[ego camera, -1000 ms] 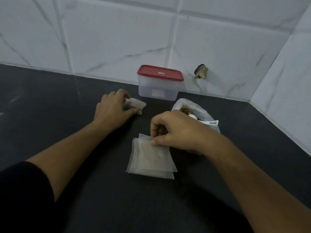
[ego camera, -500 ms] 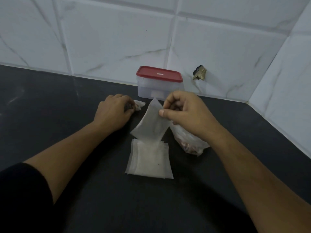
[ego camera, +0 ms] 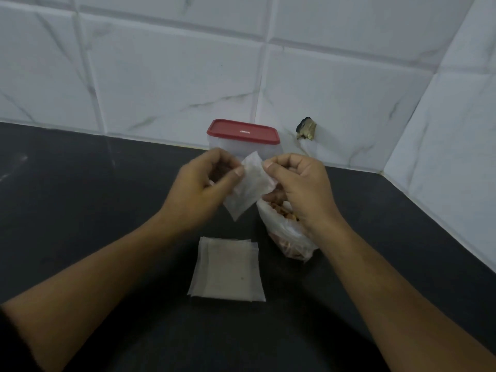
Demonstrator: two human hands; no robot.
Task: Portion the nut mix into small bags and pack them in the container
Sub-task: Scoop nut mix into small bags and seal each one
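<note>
Both hands hold one small translucent bag (ego camera: 248, 187) in the air above the dark counter. My left hand (ego camera: 206, 189) pinches its left top edge and also seems to hold something brownish inside its curled fingers. My right hand (ego camera: 298, 186) pinches the bag's right top edge. Under the right hand lies the big plastic bag of nut mix (ego camera: 288, 234), its mouth open. A stack of several empty small bags (ego camera: 228, 272) lies flat nearer to me. The clear container with a red lid (ego camera: 243, 136) stands shut behind the hands, by the wall.
The black counter (ego camera: 80, 210) meets white tiled walls at the back and on the right, forming a corner (ego camera: 382, 171). A chipped hole in the tile (ego camera: 306, 128) shows right of the container.
My right hand lifted one small bag off the stack and raised it. My left hand left the counter spot by the container and came up to pinch the same bag.
</note>
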